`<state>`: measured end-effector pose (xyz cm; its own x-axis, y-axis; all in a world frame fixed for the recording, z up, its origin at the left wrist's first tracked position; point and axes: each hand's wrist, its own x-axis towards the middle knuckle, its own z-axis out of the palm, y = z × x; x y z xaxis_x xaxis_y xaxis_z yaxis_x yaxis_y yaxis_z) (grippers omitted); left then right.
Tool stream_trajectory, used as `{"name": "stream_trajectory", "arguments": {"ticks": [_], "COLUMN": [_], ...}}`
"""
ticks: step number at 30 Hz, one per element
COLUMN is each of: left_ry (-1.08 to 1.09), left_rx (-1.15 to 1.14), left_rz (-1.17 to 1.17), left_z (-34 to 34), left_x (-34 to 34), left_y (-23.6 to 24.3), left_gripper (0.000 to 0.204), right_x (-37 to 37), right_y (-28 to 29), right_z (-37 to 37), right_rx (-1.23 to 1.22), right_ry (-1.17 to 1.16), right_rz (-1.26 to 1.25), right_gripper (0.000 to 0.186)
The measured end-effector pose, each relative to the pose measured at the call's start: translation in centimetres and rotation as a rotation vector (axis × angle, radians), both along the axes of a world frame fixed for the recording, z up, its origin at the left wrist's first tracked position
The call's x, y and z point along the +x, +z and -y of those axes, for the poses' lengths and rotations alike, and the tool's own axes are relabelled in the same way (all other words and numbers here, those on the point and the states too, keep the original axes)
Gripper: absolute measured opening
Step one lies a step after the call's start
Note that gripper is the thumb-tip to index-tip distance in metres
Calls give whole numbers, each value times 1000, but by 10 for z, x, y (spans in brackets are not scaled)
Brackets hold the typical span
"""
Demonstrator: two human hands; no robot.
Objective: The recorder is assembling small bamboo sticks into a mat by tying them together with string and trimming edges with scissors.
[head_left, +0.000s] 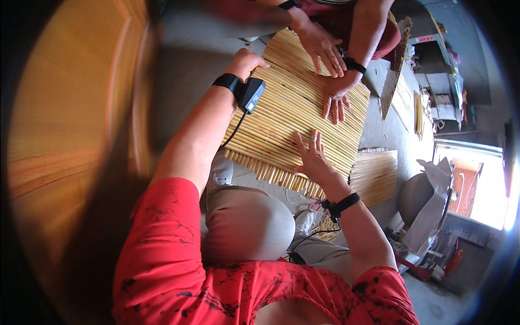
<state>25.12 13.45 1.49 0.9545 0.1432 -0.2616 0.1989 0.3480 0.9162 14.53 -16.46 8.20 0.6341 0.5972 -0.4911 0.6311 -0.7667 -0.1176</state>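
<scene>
A mat of pale yellow stalks (281, 114), laid side by side in a dense panel, lies in front of me with uneven stalk ends along its near edge. At the mat's upper left edge my left hand (248, 62) is closed, its thumb over the top and its other fingers mostly out of sight. My right hand (316, 160) is open on the near right part of the mat, palm down with fingers spread. Opposite me, another person's two hands, one (324, 50) above the other (337, 97), are over the mat's far right part, fingers outstretched.
A smaller stalk panel (375, 176) lies to the right, beside the mat. A large orange-brown wooden panel (70, 108) stands at the left. A jagged-edged board (396, 70) leans at the far right. A grey rounded object (416, 197) stands near a bright doorway.
</scene>
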Motion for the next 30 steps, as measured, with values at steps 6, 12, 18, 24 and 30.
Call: {"name": "stream_trajectory", "arguments": {"ticks": [6, 12, 18, 24, 30], "left_ry": [63, 49, -35, -198, -135], "left_rx": [-146, 23, -121, 24, -110], "left_rz": [-204, -158, -59, -200, -242], "left_z": [8, 6, 5, -18, -22], "left_x": [-2, -2, -24, -74, -129], "left_y": [23, 11, 14, -4, -20], "left_gripper": [14, 12, 15, 13, 19], "right_x": [0, 0, 2, 0, -2], "right_y": [-1, 1, 0, 1, 2], "right_z": [0, -3, 1, -2, -1], "right_rx": [22, 4, -32, -61, -40], "right_ry": [-8, 10, -13, 5, 8], "right_rz": [9, 32, 13, 30, 45], "right_gripper": [103, 103, 103, 103, 104]}}
